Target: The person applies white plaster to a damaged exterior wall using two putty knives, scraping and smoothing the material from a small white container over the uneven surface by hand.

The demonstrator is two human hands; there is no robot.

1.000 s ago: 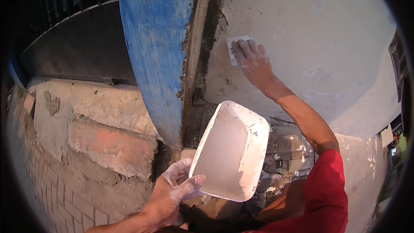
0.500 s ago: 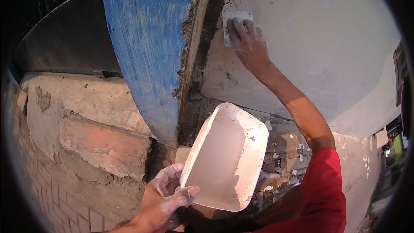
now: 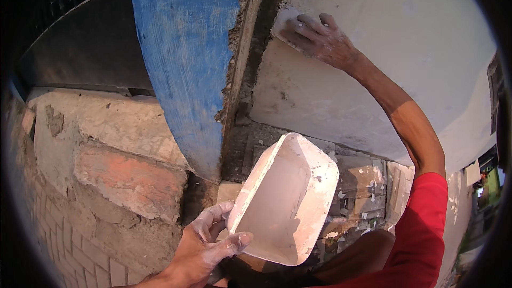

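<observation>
My left hand (image 3: 208, 242), dusted with white, grips a white rectangular plastic tub (image 3: 316, 202) by its left rim, thumb over the edge. The tub is tilted, and a pale coating smears its inside. Higher up, my right hand (image 3: 322, 42) is closed on a flat putty scraper (image 3: 281, 20), held against the pale plastered wall (image 3: 394, 48) near its left edge. Fingers cover most of the scraper, so only its outer edge shows. White residue coats the fingers of this hand too.
A blue-painted panel (image 3: 184, 48) with a crumbling edge stands left of the wall, a dark gap between them. Below it lies a broken brick-and-concrete ledge (image 3: 130, 176). Paving (image 3: 80, 250) covers the lower left. Splattered boards or tiles (image 3: 362, 181) lie behind the tub.
My right hand has turned and tilted the scraper on the wall, its wrist and forearm swinging right and up. The tub has shifted slightly right and down in my left hand.
</observation>
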